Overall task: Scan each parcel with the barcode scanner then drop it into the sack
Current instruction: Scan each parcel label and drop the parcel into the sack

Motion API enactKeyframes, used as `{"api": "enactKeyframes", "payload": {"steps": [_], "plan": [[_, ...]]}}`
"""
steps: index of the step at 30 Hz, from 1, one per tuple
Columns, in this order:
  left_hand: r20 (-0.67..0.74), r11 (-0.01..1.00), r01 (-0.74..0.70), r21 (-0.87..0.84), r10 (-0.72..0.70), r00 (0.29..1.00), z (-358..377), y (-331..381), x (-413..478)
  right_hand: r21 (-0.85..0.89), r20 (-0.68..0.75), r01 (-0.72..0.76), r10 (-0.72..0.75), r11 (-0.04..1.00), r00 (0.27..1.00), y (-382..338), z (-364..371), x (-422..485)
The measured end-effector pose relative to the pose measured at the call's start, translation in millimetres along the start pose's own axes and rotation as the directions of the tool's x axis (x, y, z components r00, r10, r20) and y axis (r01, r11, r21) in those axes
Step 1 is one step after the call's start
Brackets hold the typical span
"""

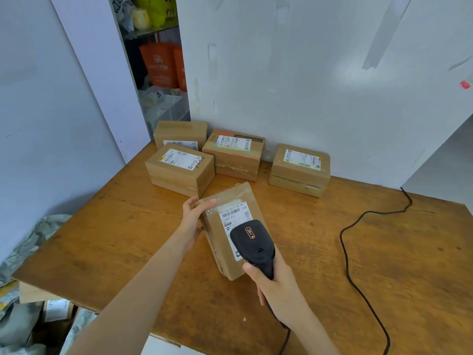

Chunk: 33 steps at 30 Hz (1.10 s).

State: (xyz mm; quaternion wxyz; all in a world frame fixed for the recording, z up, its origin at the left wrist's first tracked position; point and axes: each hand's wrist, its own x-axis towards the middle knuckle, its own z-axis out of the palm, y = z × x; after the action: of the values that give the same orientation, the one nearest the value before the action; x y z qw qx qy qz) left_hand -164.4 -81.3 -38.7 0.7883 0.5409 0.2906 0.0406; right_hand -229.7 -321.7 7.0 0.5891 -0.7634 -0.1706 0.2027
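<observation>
A flat brown parcel (225, 242) with a white barcode label lies on the wooden table (128, 226) near its middle. My left hand (194, 221) grips the parcel's far left corner. My right hand (273, 285) holds a black barcode scanner (253, 244) by its handle, with the scanner head over the label's near half. Several more brown parcels stand at the back by the wall: one at the left front (179, 169), one behind it (180, 133), one in the middle (234, 153), one at the right (299, 169). A grey sack (28, 242) shows past the table's left edge.
The scanner's black cable (358, 252) snakes over the right half of the table to the wall. A white wall (332, 85) closes the back. Shelves with orange bags (161, 65) stand behind the left gap. Below the left edge lie more parcels and packaging (51, 311).
</observation>
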Motion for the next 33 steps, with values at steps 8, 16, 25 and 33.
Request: {"api": "enactKeyframes", "payload": {"steps": [8, 16, 25, 33], "plan": [[0.002, 1.0, 0.018, -0.022, -0.017, 1.0, 0.4, -3.6, -1.0, -0.052, -0.073, -0.078, 0.074, 0.996, 0.995, -4.9, 6.2, 1.1], [0.023, 1.0, 0.004, -0.006, -0.004, 1.0, 6.9, -2.7, -1.8, -0.078, -0.079, -0.12, 0.114, 0.99, 0.99, -13.8, 7.3, 0.7], [0.017, 1.0, 0.0, -0.002, 0.0, 1.0, 9.7, -2.6, -2.9, -0.041, -0.085, -0.133, 0.129, 0.99, 0.988, -18.9, 2.5, -5.4], [-0.047, 1.0, -0.005, -0.011, 0.004, 0.999, -0.5, 0.5, -9.5, -0.187, -0.323, -0.187, 0.12, 0.964, 0.939, 28.4, -19.4, 4.3]]}}
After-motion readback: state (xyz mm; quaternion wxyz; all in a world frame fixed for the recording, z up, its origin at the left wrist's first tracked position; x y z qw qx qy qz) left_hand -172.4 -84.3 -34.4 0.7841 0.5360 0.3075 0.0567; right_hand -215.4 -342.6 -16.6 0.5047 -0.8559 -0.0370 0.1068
